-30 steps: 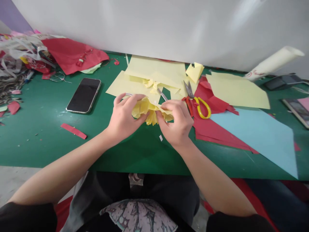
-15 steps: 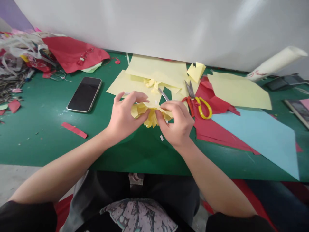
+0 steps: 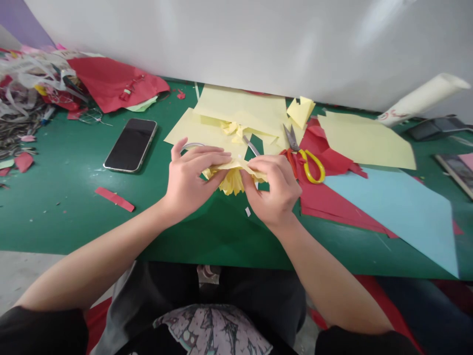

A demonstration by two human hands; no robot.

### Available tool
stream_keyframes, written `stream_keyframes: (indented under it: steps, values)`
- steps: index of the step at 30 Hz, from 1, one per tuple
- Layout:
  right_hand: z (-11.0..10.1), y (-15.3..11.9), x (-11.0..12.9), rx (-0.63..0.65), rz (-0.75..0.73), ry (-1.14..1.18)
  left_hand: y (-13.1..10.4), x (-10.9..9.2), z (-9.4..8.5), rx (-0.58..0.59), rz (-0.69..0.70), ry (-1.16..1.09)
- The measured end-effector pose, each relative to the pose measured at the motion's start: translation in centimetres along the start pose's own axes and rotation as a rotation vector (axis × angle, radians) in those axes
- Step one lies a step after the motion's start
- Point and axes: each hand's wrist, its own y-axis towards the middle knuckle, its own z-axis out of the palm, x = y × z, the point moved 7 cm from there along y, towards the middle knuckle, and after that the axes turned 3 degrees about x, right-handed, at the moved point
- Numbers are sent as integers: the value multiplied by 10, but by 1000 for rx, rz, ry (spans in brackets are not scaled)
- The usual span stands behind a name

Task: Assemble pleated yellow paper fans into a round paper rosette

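Note:
A yellow paper piece with ruffled, petal-like edges [image 3: 232,183] hangs between my two hands above the green table. My left hand [image 3: 192,180] pinches its left side, fingers on top and thumb below. On the right side, my right hand [image 3: 272,188] grips it between thumb and bent fingers. The fingers hide part of the piece. Just behind it lie pale yellow sheets [image 3: 240,106] and a small crumpled yellow paper [image 3: 232,129]. A metal tool, partly hidden, shows its silvery part [image 3: 251,145] near my right fingertips.
Scissors with a yellow and red handle [image 3: 312,167] rest on red paper [image 3: 332,207] at the right, beside a light blue sheet [image 3: 402,207]. A phone [image 3: 131,145] and red strip [image 3: 115,199] lie left. Scraps and wires [image 3: 22,103] pile up far left.
My left fingers have come down and closed over the top edge of the yellow paper piece. My right hand has shifted slightly to the right and down, still gripping it.

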Motion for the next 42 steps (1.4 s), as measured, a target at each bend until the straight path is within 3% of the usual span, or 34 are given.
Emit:
stream_keyframes:
  steps: [14, 42]
  values:
    - [-1, 3, 1, -13, 0, -6, 1, 5, 2, 75, -125, 50]
    - [1, 2, 8, 35, -64, -76, -1, 1, 2, 4, -6, 152]
